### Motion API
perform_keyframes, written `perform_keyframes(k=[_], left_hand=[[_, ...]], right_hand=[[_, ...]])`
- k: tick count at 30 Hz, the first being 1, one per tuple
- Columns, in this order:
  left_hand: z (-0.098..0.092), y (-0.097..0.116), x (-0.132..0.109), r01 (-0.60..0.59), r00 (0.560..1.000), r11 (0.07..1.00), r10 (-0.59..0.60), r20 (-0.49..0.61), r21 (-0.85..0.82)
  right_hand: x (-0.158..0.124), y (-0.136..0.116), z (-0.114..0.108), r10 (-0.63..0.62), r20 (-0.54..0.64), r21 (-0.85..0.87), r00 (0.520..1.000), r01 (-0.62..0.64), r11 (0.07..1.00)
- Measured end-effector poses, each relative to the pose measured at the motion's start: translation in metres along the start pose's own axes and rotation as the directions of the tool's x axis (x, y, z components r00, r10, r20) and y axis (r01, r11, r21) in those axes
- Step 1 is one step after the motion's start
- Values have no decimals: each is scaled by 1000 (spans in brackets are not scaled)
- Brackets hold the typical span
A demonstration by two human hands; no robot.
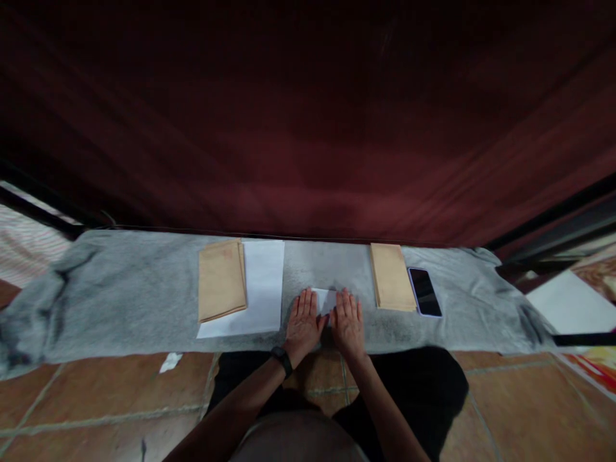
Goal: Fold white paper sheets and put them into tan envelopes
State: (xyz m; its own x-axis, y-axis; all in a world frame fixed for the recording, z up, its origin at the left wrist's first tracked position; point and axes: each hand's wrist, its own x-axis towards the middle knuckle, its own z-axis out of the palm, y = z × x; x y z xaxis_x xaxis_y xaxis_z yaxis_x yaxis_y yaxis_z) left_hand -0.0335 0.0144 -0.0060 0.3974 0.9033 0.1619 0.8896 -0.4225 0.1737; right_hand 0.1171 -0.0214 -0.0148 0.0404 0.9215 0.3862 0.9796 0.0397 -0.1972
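Note:
My left hand (304, 318) and my right hand (347, 317) lie flat side by side, fingers stretched out, pressing on a small folded white paper (326, 299) that shows between them on the grey cloth (125, 295). Most of the paper is hidden under my palms. A dark band sits on my left wrist.
Left of my hands lie a stack of white sheets (262, 282) and brown envelopes (221, 279) partly on top. To the right are more brown envelopes (391, 276) and a dark phone (424, 292). A dark red curtain (308, 128) hangs behind. Tiled floor (96, 404) lies in front.

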Motion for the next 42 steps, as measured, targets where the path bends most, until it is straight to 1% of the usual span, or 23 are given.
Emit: perform_keyframes(k=[3, 6, 9, 11, 13, 16, 18, 23, 30, 33, 35, 37, 39, 41, 42], left_hand=[[1, 0, 0, -5, 1000, 1000, 5, 12, 6], [2, -1, 0, -13, 1000, 1000, 12, 13, 2], [1, -3, 0, -23, 1000, 1000, 23, 3, -12], [-2, -5, -1, -56, 998, 998, 56, -8, -28], [-6, -8, -2, -154, 988, 987, 153, -8, -43], [-11, -14, -4, -346, 937, 935, 348, 16, -72], [-13, -16, -4, -401, 914, 912, 404, 24, -85], [-12, -19, -5, -416, 907, 905, 420, 34, -91], [-13, -21, -5, -423, 901, 899, 430, 55, -113], [-13, -21, -5, -425, 899, 899, 432, 63, -109], [-12, -21, -5, -426, 899, 899, 433, 63, -98], [-11, -21, -5, -430, 898, 899, 435, 61, -87], [-10, -21, -4, -435, 896, 897, 439, 61, -76], [-10, -22, -4, -440, 893, 895, 445, 68, -70], [-10, -22, -3, -442, 892, 894, 447, 74, -70]], right_hand=[[1, -5, 1, -53, 63, 20, 997, 51, 998], [-2, -4, 3, -73, 87, 2, 994, 73, 997], [-3, -1, 4, -54, 87, -20, 995, 56, 998], [-3, 0, 4, -24, 90, -29, 996, 27, 999], [-3, 1, 4, -2, 99, -29, 995, 5, 1000], [-2, 1, 5, 14, 111, -18, 994, -12, 1000], [-3, 1, 6, 30, 113, -15, 993, -28, 999], [-4, 6, 6, 39, 121, -19, 992, -37, 999], [-6, 25, -4, 36, 120, -53, 992, -30, 998], [-8, 33, -6, 48, 96, -68, 994, -41, 997], [-9, 36, -7, 77, 63, -77, 995, -72, 994], [-11, 35, -10, 105, 16, -72, 994, -103, 992], [-11, 28, -13, 92, -20, -33, 996, -93, 995], [-10, 16, -16, 18, -16, 42, 1000, -17, 999], [-9, 9, -16, -38, 2, 89, 999, 38, 995]])
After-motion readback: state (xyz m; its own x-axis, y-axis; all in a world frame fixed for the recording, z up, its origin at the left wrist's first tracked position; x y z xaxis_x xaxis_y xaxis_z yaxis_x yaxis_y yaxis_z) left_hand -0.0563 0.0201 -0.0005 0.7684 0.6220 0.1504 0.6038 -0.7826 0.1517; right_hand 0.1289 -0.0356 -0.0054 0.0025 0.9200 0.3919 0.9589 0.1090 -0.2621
